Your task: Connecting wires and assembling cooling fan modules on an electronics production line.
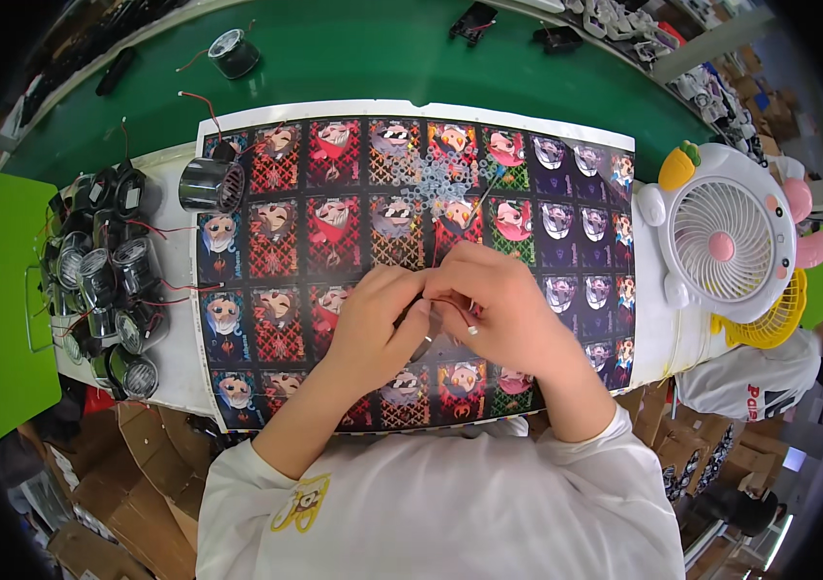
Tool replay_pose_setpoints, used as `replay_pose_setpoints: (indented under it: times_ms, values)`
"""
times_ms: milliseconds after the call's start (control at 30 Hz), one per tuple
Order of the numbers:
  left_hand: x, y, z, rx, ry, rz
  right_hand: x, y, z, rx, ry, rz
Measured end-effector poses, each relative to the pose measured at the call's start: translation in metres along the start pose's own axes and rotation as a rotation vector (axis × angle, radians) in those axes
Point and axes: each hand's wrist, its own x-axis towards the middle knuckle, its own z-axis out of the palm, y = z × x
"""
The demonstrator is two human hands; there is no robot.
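Over the middle of a printed sheet [334,266], my two hands meet with their fingertips close together. My left hand [373,314] is closed around a dark part [416,317], mostly hidden by the fingers. Thin wires [448,301] run from between the fingertips to my right hand [499,304], which pinches them. A small white connector [472,330] shows at the right fingers. Beyond the hands lies a pile of small clear rings [440,179], with a slender tool [485,193] at its right side.
A black cylinder with a grille and red wire [211,186] stands at the sheet's left edge. Several similar wired cylinders [102,275] crowd the far left. To the right is a white animal-shaped fan [721,232]. Another cylinder [234,54] sits on the green surface [353,58] behind.
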Motion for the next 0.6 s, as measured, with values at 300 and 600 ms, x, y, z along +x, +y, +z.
replay_pose_setpoints:
  times_ms: [300,600]
  values:
    - [0.000,-0.002,-0.003,-0.097,-0.050,-0.020,0.003,-0.002,-0.002,0.067,-0.150,0.051]
    - [0.000,-0.001,0.001,-0.031,0.016,0.012,0.019,0.047,-0.026,-0.363,0.171,0.048]
